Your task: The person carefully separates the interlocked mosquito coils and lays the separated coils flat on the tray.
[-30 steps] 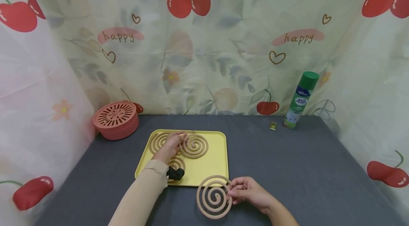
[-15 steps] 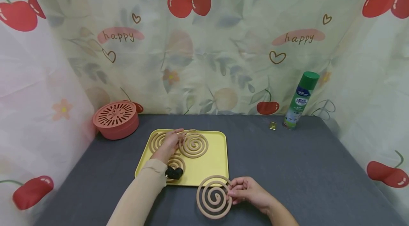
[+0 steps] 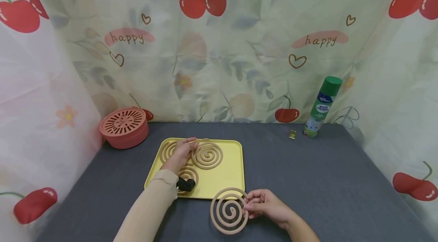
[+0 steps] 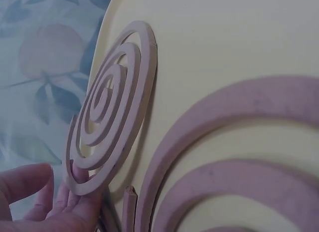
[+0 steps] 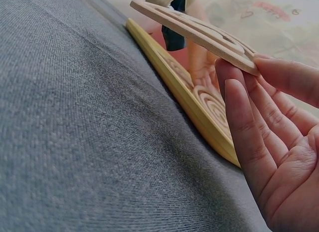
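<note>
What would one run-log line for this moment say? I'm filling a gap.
left hand: fingers lifting coil off yellow tray | right hand: pinching second coil above grey table

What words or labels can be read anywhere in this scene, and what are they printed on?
"happy" on a pink patch of the curtain, upper left.
"happy" again on a pink patch, upper right.
The green spray can carries a label with print, but it is too small and blurred to read.
The small gold item beside the can shows no readable marking.
No text appears on the yellow tray or the coils.
</note>
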`<state>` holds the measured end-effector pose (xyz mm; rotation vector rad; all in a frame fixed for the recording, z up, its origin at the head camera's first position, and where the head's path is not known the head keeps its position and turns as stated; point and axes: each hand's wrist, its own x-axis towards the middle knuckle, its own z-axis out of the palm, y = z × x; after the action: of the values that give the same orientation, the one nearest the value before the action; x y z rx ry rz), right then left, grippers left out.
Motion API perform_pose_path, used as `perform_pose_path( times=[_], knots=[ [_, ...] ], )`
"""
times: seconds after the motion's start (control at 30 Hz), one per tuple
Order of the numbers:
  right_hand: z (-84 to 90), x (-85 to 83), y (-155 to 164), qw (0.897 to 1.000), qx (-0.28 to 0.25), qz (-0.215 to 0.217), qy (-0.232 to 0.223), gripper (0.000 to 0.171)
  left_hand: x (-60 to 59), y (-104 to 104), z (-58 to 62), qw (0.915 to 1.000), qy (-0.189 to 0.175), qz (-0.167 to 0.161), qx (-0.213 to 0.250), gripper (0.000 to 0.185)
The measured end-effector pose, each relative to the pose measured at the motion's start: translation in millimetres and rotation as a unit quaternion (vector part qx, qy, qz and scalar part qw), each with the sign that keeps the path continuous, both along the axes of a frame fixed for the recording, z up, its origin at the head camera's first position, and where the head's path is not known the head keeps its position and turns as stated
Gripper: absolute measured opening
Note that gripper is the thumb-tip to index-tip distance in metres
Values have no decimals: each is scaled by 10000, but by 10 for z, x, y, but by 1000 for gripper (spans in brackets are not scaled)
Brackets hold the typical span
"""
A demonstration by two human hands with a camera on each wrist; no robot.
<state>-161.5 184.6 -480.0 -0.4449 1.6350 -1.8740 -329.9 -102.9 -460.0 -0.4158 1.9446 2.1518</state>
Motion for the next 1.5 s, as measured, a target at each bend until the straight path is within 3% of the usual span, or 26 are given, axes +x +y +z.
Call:
perform_pose_path(
  times=[0.37,0.4,0.6,0.63,0.67,0.93,1.2,1.5],
  knots=[
    [9,-21,-15,10000,34,-8,-52,6,8,-54,67,9988,449,-6,173,46],
    [11,-20,-16,10000,22,-3,-52,6,-92,-121,-78,9969,685,-157,353,44],
    [14,-12,-19,10000,-50,41,-25,6,-62,-158,-25,9958,707,-248,518,46],
    [13,-13,-20,10000,-47,44,-23,6,42,-107,129,9980,496,-119,366,47],
    [12,-14,-21,10000,-41,44,-23,6,55,-117,140,9978,515,-139,398,47],
    [19,-46,3,10000,-34,9,14,6,64,-166,135,9971,548,-43,523,46],
    [27,-102,14,9995,50,-317,19,10,125,-188,183,9957,578,-261,678,45],
    [40,-261,7,9969,212,-764,16,7,187,-208,201,9925,587,-290,1028,45]
  ],
)
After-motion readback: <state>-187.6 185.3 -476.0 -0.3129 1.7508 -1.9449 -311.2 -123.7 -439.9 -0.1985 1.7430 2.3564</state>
